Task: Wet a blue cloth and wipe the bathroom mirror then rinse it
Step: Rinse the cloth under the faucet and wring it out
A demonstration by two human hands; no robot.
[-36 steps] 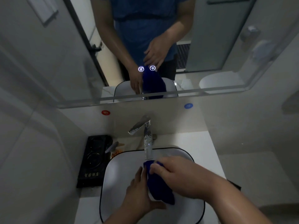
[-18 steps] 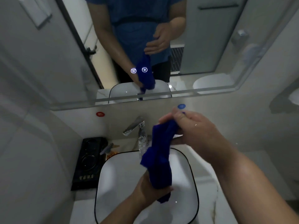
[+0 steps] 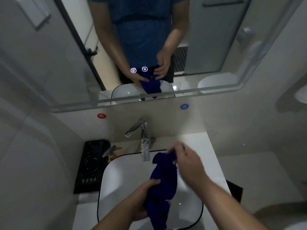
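A dark blue cloth (image 3: pixel 163 183) hangs bunched over the white basin (image 3: pixel 116 176). My left hand (image 3: pixel 141 198) grips its lower part from the left. My right hand (image 3: pixel 186 161) pinches its top end, just right of the chrome faucet (image 3: pixel 143 138). The cloth's upper end sits beside the spout. Above the sink the mirror (image 3: pixel 66 55) reflects my arms, both hands and the cloth. Whether water runs from the spout cannot be told.
A black tray (image 3: pixel 90 165) with small items stands left of the basin on the white counter (image 3: pixel 199 143). Red (image 3: pixel 101 116) and blue (image 3: pixel 184 106) round stickers mark the wall under the mirror. Two lit touch icons (image 3: pixel 139 70) glow on the mirror.
My right hand lifted the cloth's top end high above the basin, then lowered it again beside the faucet. My left hand kept its hold on the lower part.
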